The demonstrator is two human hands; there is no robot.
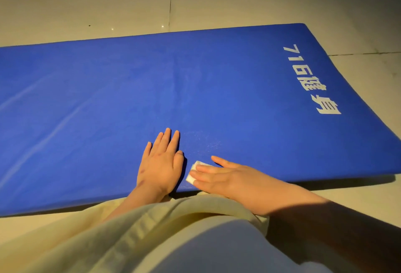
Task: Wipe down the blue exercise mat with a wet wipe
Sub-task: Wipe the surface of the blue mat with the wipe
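The blue exercise mat [152,90] lies flat on the floor and fills most of the view, with white lettering near its right end. My left hand [160,164] rests palm down on the mat near its front edge, fingers slightly spread, holding nothing. Just to its right, my right hand [219,177] lies flat with its fingers pressing a folded white wet wipe [192,174] onto the mat. Only the wipe's left part shows past my fingertips. A faint damp speckled patch sits on the mat just beyond the wipe.
Pale tiled floor [108,1] surrounds the mat on all sides. My lap in light yellow clothing [152,235] fills the bottom of the view, against the mat's front edge.
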